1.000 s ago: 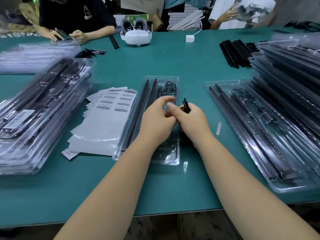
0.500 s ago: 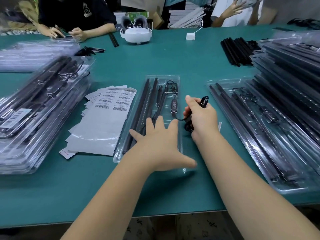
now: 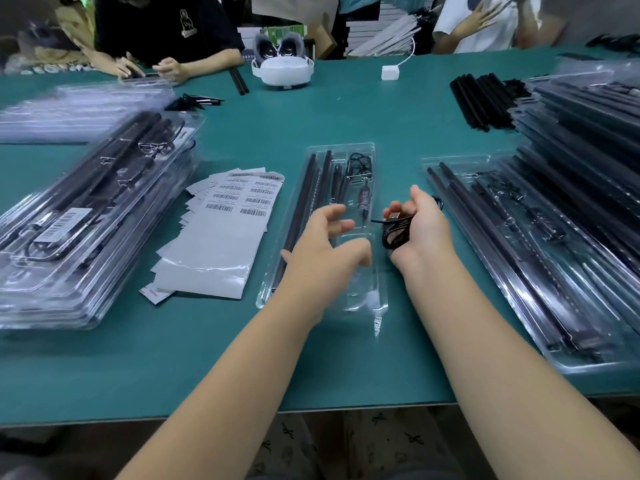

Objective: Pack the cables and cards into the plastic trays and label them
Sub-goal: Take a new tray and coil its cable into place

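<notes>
Cable (image 3: 394,230), coiled into a small black bundle with a USB plug showing at its top, is held in the right hand (image 3: 420,230), just right of the open tray (image 3: 375,299) at table centre.

Left side: a stack (image 3: 83,230) of closed, filled trays is noted, one bearing a barcode label. Next to it lie fanned label sheets (image 3: 221,247), near the tray's left edge but apart from it.

Centre: the tray is thin clear plastic, judged light, springy and easily slid on the green table (image 3: 173,368). Black rods (image 3: 301,216) already lie in its left channels; a second cable with a small controller sits in the upper right pocket. The left hand (image 3: 322,258) hovers over the tray's middle, fingers loosely spread, nothing held.

Right: the right hand is curled round the coil, thumb pinching the loops. The cable is judged light, soft and springy; loops are likely to open if released early. Hold is best kept across the whole bundle, not by the plug. The lower right pocket of the tray appears free.

Far right: another open tray (image 3: 540,355) is placed near, with a tall stack behind it. Open table is found towards the near edge; room to either side is narrow.
</notes>
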The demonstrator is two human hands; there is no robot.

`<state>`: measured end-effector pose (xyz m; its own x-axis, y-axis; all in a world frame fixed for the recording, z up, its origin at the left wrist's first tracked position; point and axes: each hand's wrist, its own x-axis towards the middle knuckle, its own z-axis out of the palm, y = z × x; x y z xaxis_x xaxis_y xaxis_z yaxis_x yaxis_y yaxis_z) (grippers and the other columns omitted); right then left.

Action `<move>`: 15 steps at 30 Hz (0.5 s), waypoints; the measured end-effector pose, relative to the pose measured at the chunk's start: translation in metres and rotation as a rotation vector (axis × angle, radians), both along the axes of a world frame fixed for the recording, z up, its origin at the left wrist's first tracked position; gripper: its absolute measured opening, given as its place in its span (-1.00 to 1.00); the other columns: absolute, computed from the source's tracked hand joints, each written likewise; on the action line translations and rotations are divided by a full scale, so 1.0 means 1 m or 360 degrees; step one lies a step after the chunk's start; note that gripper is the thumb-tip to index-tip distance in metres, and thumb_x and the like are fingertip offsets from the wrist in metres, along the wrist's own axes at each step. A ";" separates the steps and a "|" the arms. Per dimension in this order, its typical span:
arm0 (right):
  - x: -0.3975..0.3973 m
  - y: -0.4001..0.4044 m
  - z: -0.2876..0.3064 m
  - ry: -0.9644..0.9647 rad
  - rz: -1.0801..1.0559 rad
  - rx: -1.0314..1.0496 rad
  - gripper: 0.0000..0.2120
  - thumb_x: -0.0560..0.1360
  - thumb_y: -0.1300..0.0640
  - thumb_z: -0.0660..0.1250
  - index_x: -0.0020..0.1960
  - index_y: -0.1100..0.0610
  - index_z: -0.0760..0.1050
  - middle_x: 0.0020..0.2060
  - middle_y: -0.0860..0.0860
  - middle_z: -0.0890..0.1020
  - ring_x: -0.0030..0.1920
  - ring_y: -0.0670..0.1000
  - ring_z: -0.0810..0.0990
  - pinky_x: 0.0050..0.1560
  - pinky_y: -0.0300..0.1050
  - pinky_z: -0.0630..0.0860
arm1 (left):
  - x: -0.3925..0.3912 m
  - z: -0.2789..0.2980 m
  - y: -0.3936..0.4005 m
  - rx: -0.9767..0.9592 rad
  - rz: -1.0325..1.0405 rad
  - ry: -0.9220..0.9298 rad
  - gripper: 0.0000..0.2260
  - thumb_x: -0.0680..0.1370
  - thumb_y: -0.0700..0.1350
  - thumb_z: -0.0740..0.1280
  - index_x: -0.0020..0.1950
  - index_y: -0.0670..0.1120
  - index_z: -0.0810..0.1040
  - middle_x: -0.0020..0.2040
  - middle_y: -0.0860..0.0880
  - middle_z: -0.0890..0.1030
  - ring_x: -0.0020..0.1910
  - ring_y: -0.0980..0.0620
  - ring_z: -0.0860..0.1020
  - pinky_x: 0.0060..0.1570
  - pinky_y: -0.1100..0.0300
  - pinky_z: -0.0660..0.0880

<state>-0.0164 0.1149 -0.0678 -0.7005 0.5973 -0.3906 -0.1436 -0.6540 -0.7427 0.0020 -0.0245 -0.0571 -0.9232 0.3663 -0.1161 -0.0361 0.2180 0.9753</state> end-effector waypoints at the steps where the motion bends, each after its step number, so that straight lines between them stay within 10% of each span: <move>1: 0.000 -0.001 0.001 -0.0008 -0.0005 0.0013 -0.55 0.56 0.02 0.27 -0.46 0.07 0.26 -0.55 -0.06 0.52 -0.35 -0.01 0.47 -0.19 -0.16 0.39 | -0.002 -0.001 0.001 0.0050 0.0013 -0.0006 -0.55 0.15 -0.04 0.30 -0.01 0.29 0.41 -0.05 0.31 0.61 0.22 0.05 0.50 0.41 -0.29 0.13; 7: 0.004 -0.017 0.011 -0.0233 0.0054 0.0507 -0.66 0.56 0.00 0.23 -0.36 0.08 0.46 -0.23 -0.07 0.52 -0.17 -0.07 0.43 -0.09 -0.10 0.29 | -0.002 -0.007 0.000 0.0376 0.0133 0.0030 -0.50 0.18 -0.18 0.31 0.07 0.17 0.38 -0.14 0.20 0.66 -0.19 0.26 0.58 0.00 0.14 0.48; 10: 0.006 -0.017 0.013 -0.0397 0.0168 0.0902 -0.66 0.58 -0.01 0.14 -0.23 0.08 0.57 -0.27 -0.12 0.39 -0.26 -0.16 0.34 -0.30 -0.15 0.21 | 0.001 -0.007 0.002 0.0287 0.0111 0.0070 -0.50 0.19 -0.15 0.33 0.06 0.21 0.36 -0.13 0.25 0.65 -0.01 0.05 0.58 0.34 -0.21 0.30; 15: 0.003 -0.011 0.023 -0.0573 0.0251 0.1040 -0.66 0.60 -0.02 0.08 -0.20 0.12 0.49 -0.28 -0.04 0.40 -0.32 -0.09 0.33 -0.37 -0.17 0.14 | 0.001 -0.004 0.006 0.0199 0.0073 0.0148 -0.52 0.22 -0.11 0.33 0.05 0.28 0.33 -0.13 0.29 0.62 0.13 -0.10 0.54 0.32 -0.45 0.12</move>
<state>-0.0130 0.1041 -0.0445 -0.6929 0.6892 -0.2121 0.2393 -0.0578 -0.9692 0.0028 -0.0188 -0.0607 -0.9440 0.3297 0.0147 0.0487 0.0949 0.9943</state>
